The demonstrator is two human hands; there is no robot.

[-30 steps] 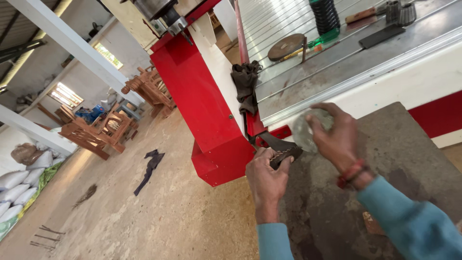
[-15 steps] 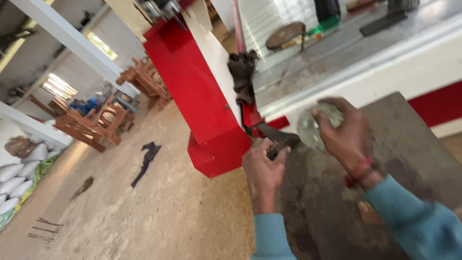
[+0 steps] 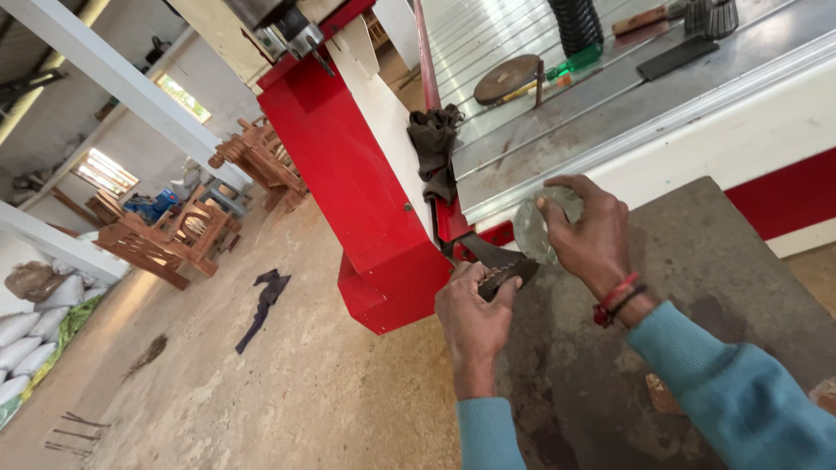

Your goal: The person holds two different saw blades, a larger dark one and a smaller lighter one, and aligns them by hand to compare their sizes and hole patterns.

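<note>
Grey metal disc (image 3: 533,228) is pinched in the right hand (image 3: 592,235), fingers curled round its upper edge and thumb on the near side, so the disc sits just left of the palm, tilted on edge. Left hand (image 3: 475,313) is closed around a dark, rough wedge-shaped tool (image 3: 498,265), whose tip is right under the disc's lower rim, touching or almost, can't tell which. Both hands hover over a dark stained slab (image 3: 697,261) next to the red machine base (image 3: 348,183). A dark glove (image 3: 433,148) hangs from the machine's metal table (image 3: 610,96) above them. Wooden furniture (image 3: 165,235) stands well off in the background.
</note>
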